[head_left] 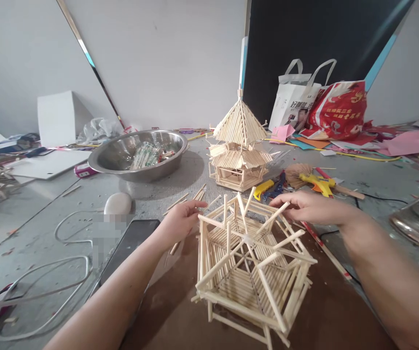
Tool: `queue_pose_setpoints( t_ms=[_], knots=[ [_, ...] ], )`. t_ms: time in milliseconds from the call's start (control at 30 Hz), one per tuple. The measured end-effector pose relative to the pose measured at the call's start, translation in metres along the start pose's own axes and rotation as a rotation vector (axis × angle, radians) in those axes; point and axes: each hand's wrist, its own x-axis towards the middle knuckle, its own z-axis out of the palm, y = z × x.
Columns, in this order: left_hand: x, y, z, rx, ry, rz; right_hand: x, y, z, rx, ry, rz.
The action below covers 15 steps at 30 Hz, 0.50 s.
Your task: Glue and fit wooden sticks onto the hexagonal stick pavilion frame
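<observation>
A six-sided pavilion frame of pale wooden sticks point(231, 304) sits tilted on a brown board point(173, 311) in front of me. Sticks meet at its middle, and several short ends jut upward. My left hand point(181, 221) is at its far left corner, with fingers curved against the frame. On the far right side, my right hand point(306, 206) grips its edge, its fingertips partly hidden behind the stick ends. Just beyond stands a finished-looking two-tiered stick pavilion point(239, 126) with a pointed roof. Loose sticks point(195, 194) lie by my left hand.
A steel basin point(103, 167) with plastic packets stands at the back left. A yellow glue gun point(319, 183) lies right of the pavilion. A phone point(129, 248), a white cable point(61, 311) and a rounded white object point(117, 204) are at left. Bags point(337, 112) stand behind.
</observation>
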Motion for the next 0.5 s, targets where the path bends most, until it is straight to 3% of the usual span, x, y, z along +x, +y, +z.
queue_pose_setpoints(
  t_ms=[267, 500],
  knots=[
    [-0.004, 0.006, 0.009, -0.143, -0.072, -0.064, 0.007, 0.003, 0.005, 0.101, -0.087, -0.093],
    [-0.008, 0.012, 0.011, -0.276, -0.126, -0.153, 0.01, 0.003, 0.008, 0.314, -0.126, -0.059]
  ],
)
